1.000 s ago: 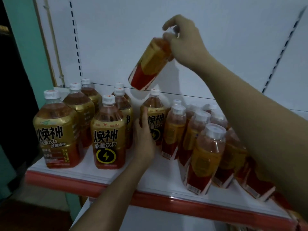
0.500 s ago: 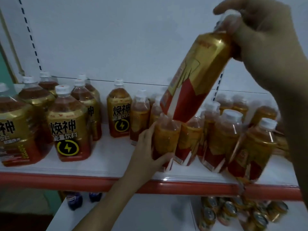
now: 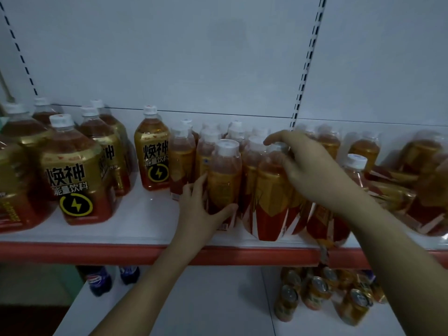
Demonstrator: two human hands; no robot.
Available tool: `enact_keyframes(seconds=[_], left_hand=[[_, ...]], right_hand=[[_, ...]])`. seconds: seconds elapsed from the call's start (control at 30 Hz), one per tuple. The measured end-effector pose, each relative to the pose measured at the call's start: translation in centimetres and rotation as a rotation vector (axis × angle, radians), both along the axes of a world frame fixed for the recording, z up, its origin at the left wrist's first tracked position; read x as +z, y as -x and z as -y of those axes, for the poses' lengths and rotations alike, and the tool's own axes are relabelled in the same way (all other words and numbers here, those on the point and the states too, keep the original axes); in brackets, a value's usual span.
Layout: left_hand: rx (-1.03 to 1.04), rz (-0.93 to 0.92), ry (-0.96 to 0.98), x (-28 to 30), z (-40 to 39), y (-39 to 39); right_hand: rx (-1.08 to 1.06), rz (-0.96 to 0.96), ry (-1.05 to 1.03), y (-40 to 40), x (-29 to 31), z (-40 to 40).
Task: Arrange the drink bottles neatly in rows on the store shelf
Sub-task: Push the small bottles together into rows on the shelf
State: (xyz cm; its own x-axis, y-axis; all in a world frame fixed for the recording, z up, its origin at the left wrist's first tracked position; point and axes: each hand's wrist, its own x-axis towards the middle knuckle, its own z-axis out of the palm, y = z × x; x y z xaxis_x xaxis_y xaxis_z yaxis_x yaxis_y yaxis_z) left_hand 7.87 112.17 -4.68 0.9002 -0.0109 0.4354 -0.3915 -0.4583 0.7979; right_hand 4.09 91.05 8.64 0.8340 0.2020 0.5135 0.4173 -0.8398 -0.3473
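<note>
Slim gold-and-red drink bottles stand in a cluster on the white shelf (image 3: 145,221) with its red front edge. My left hand (image 3: 202,209) grips the lower part of the front slim bottle (image 3: 224,175). My right hand (image 3: 308,166) holds the top of a second slim bottle (image 3: 271,202), which stands at the shelf front just right of the first. More slim bottles (image 3: 361,170) lean untidily at the right, some lying over. Large gold energy-drink bottles (image 3: 75,180) fill the left side, and a smaller one (image 3: 155,156) stands next to the slim cluster.
The white back panel has slotted uprights (image 3: 306,69). On the lower shelf stand two dark blue cola bottles (image 3: 99,280) at left and several orange cans (image 3: 322,294) at right. Bare shelf surface shows in front of the smaller gold bottle.
My right hand has brought the raised, tilted slim bottle down onto the shelf beside the one in my left hand. The view has shifted right along the shelf.
</note>
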Motion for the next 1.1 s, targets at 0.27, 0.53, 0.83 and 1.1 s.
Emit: enact_keyframes(seconds=[0.27, 0.53, 0.83, 1.1], left_hand=[[-0.062, -0.002, -0.03, -0.2, -0.2, -0.1], [-0.263, -0.048, -0.022, 0.7, 0.6, 0.6], [-0.303, -0.114, -0.088, 1.8, 4.9, 0.9], [-0.283, -0.136, -0.06, 1.7, 8.3, -0.9]], right_hand=[[-0.128, 0.139, -0.238, 3.4, 1.9, -0.1], [-0.447, 0.49, -0.259, 8.4, 8.8, 2.3], [-0.741, 0.314, -0.172, 9.3, 6.5, 7.9], [-0.716, 0.109, -0.048, 4.2, 1.8, 13.8]])
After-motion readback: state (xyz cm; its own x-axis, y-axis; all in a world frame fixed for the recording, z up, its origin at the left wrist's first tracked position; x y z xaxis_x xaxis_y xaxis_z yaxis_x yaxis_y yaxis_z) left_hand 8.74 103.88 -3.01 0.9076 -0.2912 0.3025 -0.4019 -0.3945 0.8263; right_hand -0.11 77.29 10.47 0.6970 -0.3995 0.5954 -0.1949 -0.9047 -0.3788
